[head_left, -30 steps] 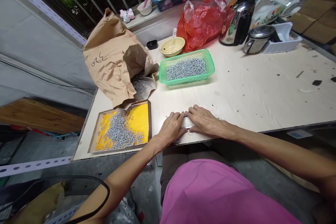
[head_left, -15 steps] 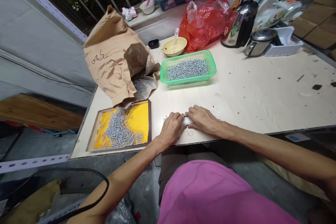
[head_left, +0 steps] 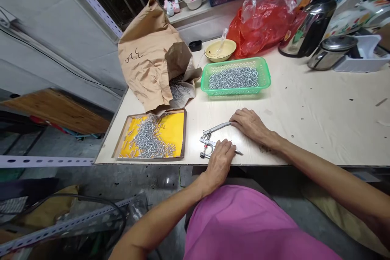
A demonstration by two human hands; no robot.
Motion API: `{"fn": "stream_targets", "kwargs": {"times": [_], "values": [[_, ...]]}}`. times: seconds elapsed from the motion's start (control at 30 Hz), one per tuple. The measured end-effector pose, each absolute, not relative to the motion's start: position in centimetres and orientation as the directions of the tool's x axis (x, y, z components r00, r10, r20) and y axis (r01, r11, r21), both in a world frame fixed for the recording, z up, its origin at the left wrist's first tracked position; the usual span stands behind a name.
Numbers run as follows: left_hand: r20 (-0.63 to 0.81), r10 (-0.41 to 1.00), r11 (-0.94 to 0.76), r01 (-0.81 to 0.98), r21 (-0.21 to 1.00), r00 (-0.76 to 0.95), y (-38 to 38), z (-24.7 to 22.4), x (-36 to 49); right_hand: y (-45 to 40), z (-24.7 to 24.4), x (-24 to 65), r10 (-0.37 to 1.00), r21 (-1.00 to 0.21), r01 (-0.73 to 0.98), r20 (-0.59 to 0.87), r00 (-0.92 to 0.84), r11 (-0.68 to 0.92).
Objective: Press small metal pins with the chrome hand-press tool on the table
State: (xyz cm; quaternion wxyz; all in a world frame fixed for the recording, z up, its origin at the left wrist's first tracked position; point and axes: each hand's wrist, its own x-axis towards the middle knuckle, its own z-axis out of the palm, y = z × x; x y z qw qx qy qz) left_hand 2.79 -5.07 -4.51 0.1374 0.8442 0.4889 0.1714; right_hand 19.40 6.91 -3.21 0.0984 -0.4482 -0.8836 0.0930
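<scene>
A pair of metal snap-fastener-style pliers (head_left: 215, 128) lies on the table near its front edge, handles spread and jaws pointing left. A spring and a small red part show near the jaws. My left hand (head_left: 219, 160) is closed over the lower handle, whose pointed end sticks out past the fingers. With bent fingers, my right hand (head_left: 251, 126) grips the end of the upper handle; its fingertips are partly hidden. Left of the pliers, a shallow tray (head_left: 184, 134) with a yellow lining holds many small metal pins (head_left: 149, 140).
Behind the hands stands a green plastic basket (head_left: 236, 92) of similar metal pieces. A brown paper bag (head_left: 146, 65) spills more of them. Farther back are a yellow bowl (head_left: 227, 51), a red plastic bag (head_left: 262, 24), a steel kettle (head_left: 310, 28) and a lidded steel pot (head_left: 329, 53).
My hands were close together over a metal object and have moved apart. The pliers now show with their handles spread, the right hand farther back. The camera view has shifted too.
</scene>
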Motion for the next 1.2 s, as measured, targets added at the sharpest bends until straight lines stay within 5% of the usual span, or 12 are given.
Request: {"fn": "stream_targets", "kwargs": {"times": [0.13,0.3,0.4,0.5,0.67,0.87,1.07,1.2], "values": [[0.173,0.874,-0.482,0.767,0.424,0.454,-5.2,-4.8,2.8,6.8,-1.3,17.1,0.759,-0.183,0.74,0.07,-0.648,0.648],[0.246,0.803,-0.591,0.67,0.45,0.543,-7.4,-3.1,2.9,4.3,1.1,12.0,0.347,-0.279,0.325,0.032,-0.937,0.903],[0.314,0.713,-0.698,0.591,0.405,0.627,-9.4,-1.1,1.3,3.3,0.6,10.1,0.22,-0.263,0.204,0.032,-0.975,0.943],[0.334,0.838,-0.534,0.774,0.339,0.432,-9.8,0.7,-2.5,3.2,-0.9,9.3,0.175,-0.276,0.135,0.124,-0.977,0.952],[0.21,0.976,0.022,0.991,0.13,-0.049,-7.1,2.0,-10.9,4.1,-0.1,9.5,0.379,-0.447,0.161,0.455,-0.806,0.88],[-0.064,0.995,0.068,0.995,-0.069,-0.072,-5.1,1.4,-14.3,10.9,5.4,13.7,0.651,-0.46,0.486,0.664,-0.368,0.743],[-0.172,0.968,0.186,0.983,-0.006,-0.184,-4.4,1.6,-14.4,16.0,5.6,18.3,0.717,-0.253,0.758,0.59,-0.372,0.601],[-0.25,0.942,0.254,0.962,0.099,-0.223,-3.7,1.6,-15.4,10.7,3.1,18.8,0.738,-0.331,0.665,0.403,-0.541,0.669]]}}
